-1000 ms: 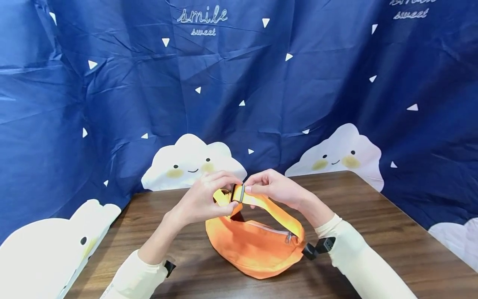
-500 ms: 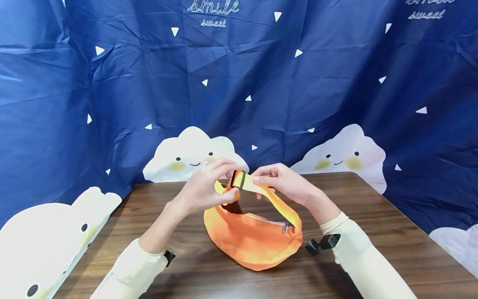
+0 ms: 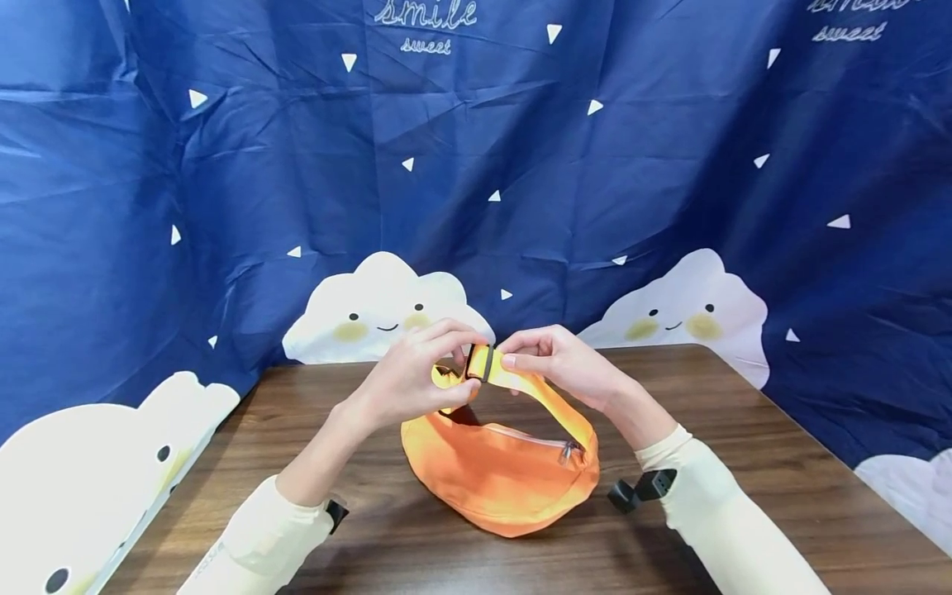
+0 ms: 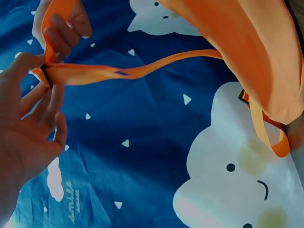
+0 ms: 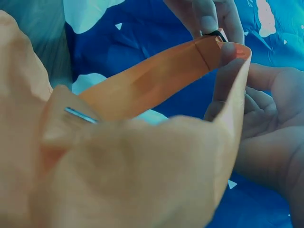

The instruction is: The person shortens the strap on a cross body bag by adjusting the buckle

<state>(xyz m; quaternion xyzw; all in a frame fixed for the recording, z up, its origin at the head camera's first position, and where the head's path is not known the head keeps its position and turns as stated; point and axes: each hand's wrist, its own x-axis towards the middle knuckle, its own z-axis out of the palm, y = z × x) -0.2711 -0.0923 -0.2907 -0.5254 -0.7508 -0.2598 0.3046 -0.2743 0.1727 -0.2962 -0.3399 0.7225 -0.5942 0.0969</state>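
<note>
An orange waist bag (image 3: 498, 479) stands on the table with its zipper side up, its orange strap (image 3: 554, 401) raised in a loop above it. My left hand (image 3: 405, 372) pinches the black slide buckle (image 3: 487, 364) on the strap between thumb and fingers. Just right of the buckle, my right hand (image 3: 561, 364) pinches the strap between thumb and forefinger. In the left wrist view the strap (image 4: 175, 57) runs from the bag to the left fingers. The right wrist view has the bag's fabric (image 5: 128, 175) close up, with the right thumb pressed inside the strap's fold.
The brown wooden table (image 3: 357, 512) spreads under the bag and both forearms. Behind it hangs a blue curtain (image 3: 476, 165) with white clouds and triangles. A black strap end and buckle (image 4: 243, 97) show beside the bag in the left wrist view.
The right fingers have slid a little away from the buckle along the strap, and the buckle has since shifted slightly right. Both hands keep their holds. The head view has tilted slightly.
</note>
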